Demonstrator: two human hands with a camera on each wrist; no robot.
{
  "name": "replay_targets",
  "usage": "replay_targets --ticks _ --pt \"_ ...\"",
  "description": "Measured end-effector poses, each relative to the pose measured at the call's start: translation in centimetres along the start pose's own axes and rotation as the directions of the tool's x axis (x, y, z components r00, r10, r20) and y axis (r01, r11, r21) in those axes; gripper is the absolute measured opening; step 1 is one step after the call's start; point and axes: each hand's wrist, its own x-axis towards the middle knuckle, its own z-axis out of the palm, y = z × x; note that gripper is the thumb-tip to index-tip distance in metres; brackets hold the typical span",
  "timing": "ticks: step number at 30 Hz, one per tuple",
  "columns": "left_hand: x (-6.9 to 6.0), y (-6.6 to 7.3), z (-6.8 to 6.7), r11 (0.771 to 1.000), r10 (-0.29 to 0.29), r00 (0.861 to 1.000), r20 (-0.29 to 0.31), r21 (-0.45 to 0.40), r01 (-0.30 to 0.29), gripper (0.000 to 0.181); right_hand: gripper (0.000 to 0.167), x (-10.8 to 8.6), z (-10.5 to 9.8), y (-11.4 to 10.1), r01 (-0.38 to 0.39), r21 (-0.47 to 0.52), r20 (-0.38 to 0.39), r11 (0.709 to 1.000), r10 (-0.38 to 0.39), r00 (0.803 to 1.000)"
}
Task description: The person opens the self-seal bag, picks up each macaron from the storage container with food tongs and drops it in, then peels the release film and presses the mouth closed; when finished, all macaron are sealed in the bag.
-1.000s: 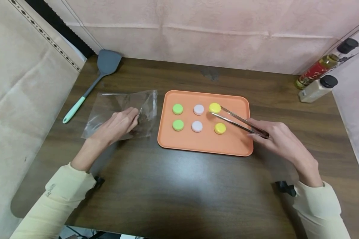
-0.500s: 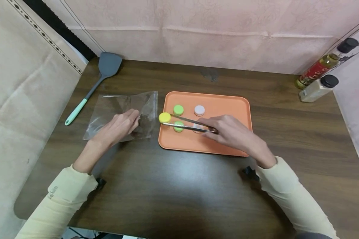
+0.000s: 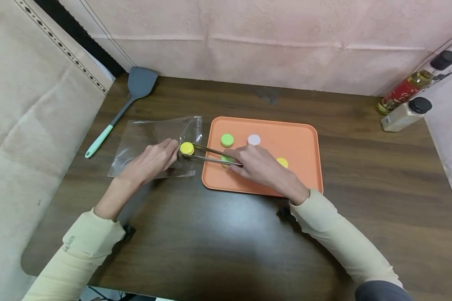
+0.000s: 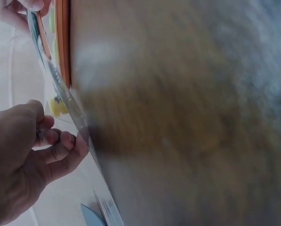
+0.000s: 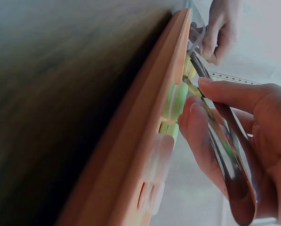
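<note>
In the head view my left hand (image 3: 147, 163) pinches the mouth edge of a clear zip bag (image 3: 139, 133) lying on the table. My right hand (image 3: 261, 165) holds metal tongs (image 3: 211, 159), whose tips clasp a yellow macaron (image 3: 187, 148) at the bag's mouth. Whether the macaron is inside the bag, I cannot tell. On the orange tray (image 3: 301, 144) sit a green macaron (image 3: 227, 140), a white macaron (image 3: 254, 139) and another yellow macaron (image 3: 282, 161). A second green one is partly behind the tongs. The right wrist view also shows a second pale macaron (image 5: 158, 157).
A grey spatula (image 3: 141, 82) with a mint handle lies at the back left. An oil bottle (image 3: 401, 93) and a black-capped shaker jar (image 3: 401, 117) stand at the back right. Cloth hangs along the table's back and sides.
My right hand has carried a yellow macaron in the tongs from the tray's right part leftward to the bag's mouth. The left hand has kept its hold on the bag, nearly still.
</note>
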Motion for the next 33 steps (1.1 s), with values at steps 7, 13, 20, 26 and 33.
replay_targets --ticks 7,13,20,26,33 --pt "0.7 3.3 -3.4 0.997 0.049 0.997 -0.052 0.065 -0.045 0.018 0.015 1.4 0.1 -0.6 0.024 -0.016 -0.017 1.000 -0.024 1.000" --pt "0.9 4.9 -5.3 0.993 0.036 0.999 -0.040 0.113 -0.031 0.015 0.023 2.3 0.2 -1.1 0.048 0.008 -0.019 0.999 -0.048 0.999" --pt "1.0 5.0 -5.5 0.976 0.160 0.982 -0.103 0.167 -0.142 0.012 0.036 3.7 0.5 -1.7 0.045 -0.016 -0.025 0.999 -0.045 0.999" --pt "1.0 5.2 -5.5 0.975 0.167 0.983 -0.078 0.159 -0.153 0.010 0.030 5.3 0.9 -3.0 0.032 -0.043 -0.021 0.999 -0.033 0.999" --pt "1.1 5.3 -5.6 0.977 0.181 0.982 -0.050 0.126 -0.173 0.012 0.040 6.7 1.1 -4.3 0.035 -0.088 0.005 0.996 -0.034 0.999"
